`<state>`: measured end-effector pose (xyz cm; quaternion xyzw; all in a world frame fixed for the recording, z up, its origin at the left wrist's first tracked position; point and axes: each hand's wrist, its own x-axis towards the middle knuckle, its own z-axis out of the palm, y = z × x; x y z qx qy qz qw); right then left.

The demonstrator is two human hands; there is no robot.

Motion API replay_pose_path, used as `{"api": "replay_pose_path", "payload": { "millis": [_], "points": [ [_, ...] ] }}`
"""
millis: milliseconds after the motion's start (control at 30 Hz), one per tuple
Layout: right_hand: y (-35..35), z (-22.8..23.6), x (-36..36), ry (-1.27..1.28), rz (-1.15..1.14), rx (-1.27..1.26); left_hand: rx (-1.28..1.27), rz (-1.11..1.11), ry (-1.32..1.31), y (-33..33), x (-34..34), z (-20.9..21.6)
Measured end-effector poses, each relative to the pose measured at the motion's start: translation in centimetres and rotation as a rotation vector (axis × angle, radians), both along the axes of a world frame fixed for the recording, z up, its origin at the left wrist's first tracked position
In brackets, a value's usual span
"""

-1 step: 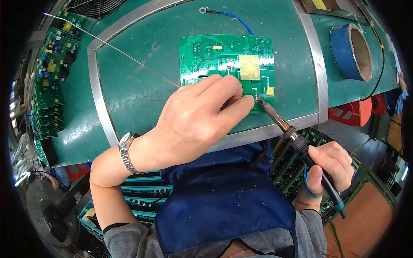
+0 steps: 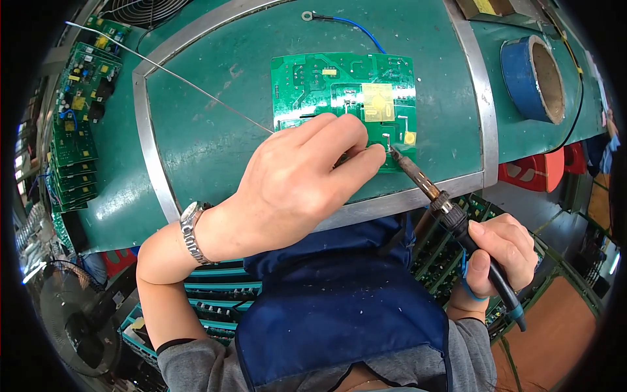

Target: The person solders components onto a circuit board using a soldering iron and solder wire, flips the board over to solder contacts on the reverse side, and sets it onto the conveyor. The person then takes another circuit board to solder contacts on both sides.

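A green circuit board point(image 2: 310, 88) lies solder side up on the green tabletop, with yellow patches on it. My left hand point(image 2: 307, 166) is closed over its near left part, pinching a thin solder wire point(image 2: 202, 91) that runs in from the far left. The fingertips are close to the iron's tip and hide part of the board. In my right hand point(image 2: 506, 251) is a soldering iron point(image 2: 450, 215), gripped by its black handle. Its tip meets the board near the right edge, just beside my left fingertips. A blue wire point(image 2: 356, 26) with a ring terminal comes out from the board's far edge.
Metal strips point(image 2: 482, 98) frame the work area. A stack of populated circuit boards point(image 2: 78, 130) stands at the left. To the right sits a blue tape roll point(image 2: 522, 78) near a dark cable. Racked boards point(image 2: 222, 304) are below the table edge, and a fan point(image 2: 72, 320) is lower left.
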<state>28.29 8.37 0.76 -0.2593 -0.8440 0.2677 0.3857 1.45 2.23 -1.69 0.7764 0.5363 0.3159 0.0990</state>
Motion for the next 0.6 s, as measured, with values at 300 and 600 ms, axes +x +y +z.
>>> {"api": "replay_pose_path", "payload": {
  "millis": [300, 600],
  "points": [
    [0.71, -0.12, -0.14, 0.015, 0.015, -0.019, 0.033, 0.009, 0.013, 0.29, 0.06, -0.26],
    [0.30, -0.05, 0.16, -0.004, 0.006, -0.014, 0.038, -0.031, 0.062, 0.12, 0.36, -0.42]
  ]
}}
